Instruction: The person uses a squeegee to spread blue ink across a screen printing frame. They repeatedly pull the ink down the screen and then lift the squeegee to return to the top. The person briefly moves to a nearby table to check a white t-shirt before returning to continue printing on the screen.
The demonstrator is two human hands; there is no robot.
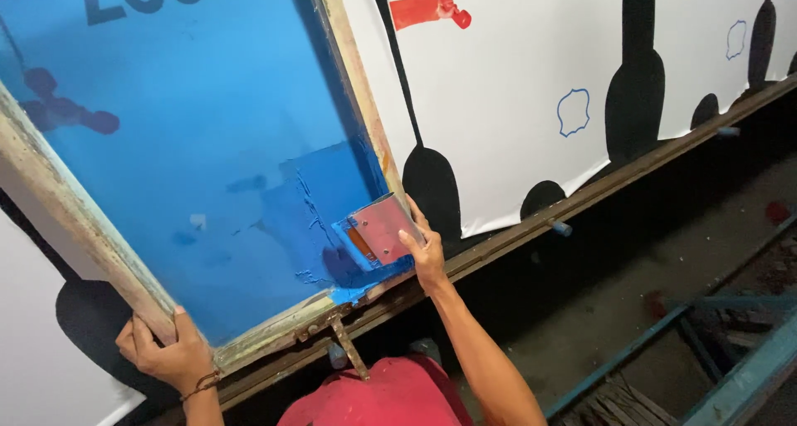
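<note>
A wooden-framed printing screen (pixel 75 218) with blue mesh lies tilted over white sheets. My left hand (pixel 162 351) grips the frame's near left corner. My right hand (pixel 425 247) holds a flat squeegee (pixel 378 231) with a reddish face, set in the thick blue ink (pixel 320 206) at the screen's near right corner. Ink is smeared around the blade and drips at the frame's lower edge.
White sheets (pixel 506 85) with black shapes, blue outlines and a red print lie along a long wooden table edge (pixel 531 222). A metal bracket (pixel 349 351) hangs off the frame. My red shirt (pixel 390 397) is below. Dark floor and blue metal bars (pixel 739 384) are at right.
</note>
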